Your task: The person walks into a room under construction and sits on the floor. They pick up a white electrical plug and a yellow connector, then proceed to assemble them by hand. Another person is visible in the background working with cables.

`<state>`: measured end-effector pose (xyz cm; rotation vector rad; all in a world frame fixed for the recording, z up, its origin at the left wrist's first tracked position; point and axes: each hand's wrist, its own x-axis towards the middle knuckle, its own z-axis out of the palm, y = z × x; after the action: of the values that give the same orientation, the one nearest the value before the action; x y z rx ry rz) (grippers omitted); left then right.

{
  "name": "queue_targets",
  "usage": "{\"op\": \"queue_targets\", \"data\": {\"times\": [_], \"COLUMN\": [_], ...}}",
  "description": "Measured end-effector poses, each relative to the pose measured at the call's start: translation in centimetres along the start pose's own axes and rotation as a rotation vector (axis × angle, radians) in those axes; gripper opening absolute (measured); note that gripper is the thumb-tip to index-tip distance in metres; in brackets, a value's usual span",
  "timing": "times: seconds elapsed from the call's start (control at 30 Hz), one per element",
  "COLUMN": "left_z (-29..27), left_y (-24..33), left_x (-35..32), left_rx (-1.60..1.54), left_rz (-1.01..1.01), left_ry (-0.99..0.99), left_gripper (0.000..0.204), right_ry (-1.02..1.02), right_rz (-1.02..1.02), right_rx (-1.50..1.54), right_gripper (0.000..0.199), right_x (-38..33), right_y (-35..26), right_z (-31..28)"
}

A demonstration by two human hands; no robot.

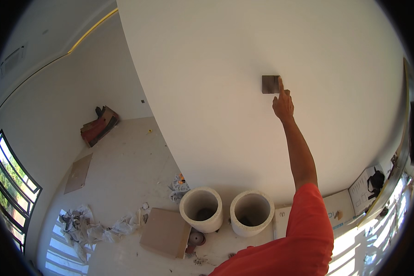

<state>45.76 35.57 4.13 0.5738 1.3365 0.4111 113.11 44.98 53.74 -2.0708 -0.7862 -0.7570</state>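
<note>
White wall (207,110) carries the work. Right hand (284,106) is raised to it, index finger (281,84) extended, remaining fingers apparently curled, clamped on nothing; left hand is out of view, state undetermined. Dark square switch plate (268,84) sits on the wall, fingertip at its right side. Advisable: press squarely, lightly, without prying the edge.

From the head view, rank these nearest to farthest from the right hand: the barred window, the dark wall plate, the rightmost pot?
1. Dark wall plate: right at the right hand's fingertip.
2. Rightmost pot: below, on the floor.
3. Barred window: far left.
</note>
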Motion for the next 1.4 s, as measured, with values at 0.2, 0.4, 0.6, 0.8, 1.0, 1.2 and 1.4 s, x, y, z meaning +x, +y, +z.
{"op": "queue_targets", "data": {"times": [0.2,0.4,0.6,0.8,1.0,1.2,1.4], "left_z": [0.2,-2.3,-8.5,-12.3,-9.4,-14.9,-20.4], "left_y": [-0.9,-5.5,-13.2,-19.7,-19.2,-24.8,-27.6], "left_x": [0.0,-0.8,-0.2,-3.9,-7.3,-8.8,-11.1], "left_rx": [-0.001,0.039,0.71,0.765,0.108,0.833,1.017], "left_rz": [0.007,0.05,0.175,0.023,-0.102,0.048,-0.034], "left_ry": [0.01,0.107,0.478,0.803,0.784,0.485,0.482], "left_gripper": [0.028,0.029,0.03,0.032,0.04,0.031,0.041], "right_ry": [-0.1,0.08,0.112,-0.64,-1.758,-1.79,-2.063], "right_rz": [0.031,-0.078,0.074,0.307,-0.314,-0.627,-0.008], "right_rx": [-0.004,0.149,0.455,0.82,0.203,-0.035,-0.298], "right_gripper": [0.096,0.098,0.087,0.049,0.043,0.038,0.018], "right_x": [0.1,-0.5,-6.6,-36.9,-70.8,-67.8,-69.3], "right_y": [-0.9,0.8,2.0,-0.9,12.4,7.3,-2.4], "right_z": [-0.1,1.0,4.5,13.3,11.3,16.5,18.1]}}
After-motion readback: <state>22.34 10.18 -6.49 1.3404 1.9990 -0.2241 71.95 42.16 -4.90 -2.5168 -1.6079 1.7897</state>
